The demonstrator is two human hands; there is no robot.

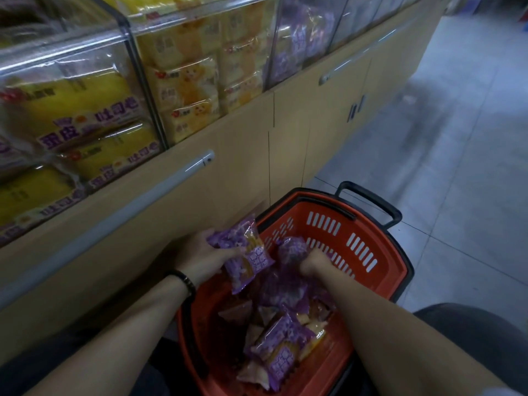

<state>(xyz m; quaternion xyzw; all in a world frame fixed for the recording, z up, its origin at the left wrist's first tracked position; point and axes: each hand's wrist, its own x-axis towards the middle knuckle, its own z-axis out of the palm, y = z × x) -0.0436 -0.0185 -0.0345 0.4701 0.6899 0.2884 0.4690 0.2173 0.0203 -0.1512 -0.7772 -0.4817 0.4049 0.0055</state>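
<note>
- An orange-red slotted plastic shopping basket [391, 264] with a black handle [368, 201] is set on the grey tiled floor [457, 138], just beside a long beige wooden counter [243, 167].
- Clear acrylic bins [200, 32] are carried on the counter and are filled with yellow wrapped bread packs [85, 110].
- Purple-and-yellow plastic snack packets [248, 252] are grasped in the left grip [204, 254], above the basket's left rim.
- A crumpled purple packet [291, 248] is clutched by the right grip [314, 262] inside the basket.
- More loose purple packets [283, 347] are piled on the basket's bottom.
- A black wristband [185, 280] is worn on the left wrist.
</note>
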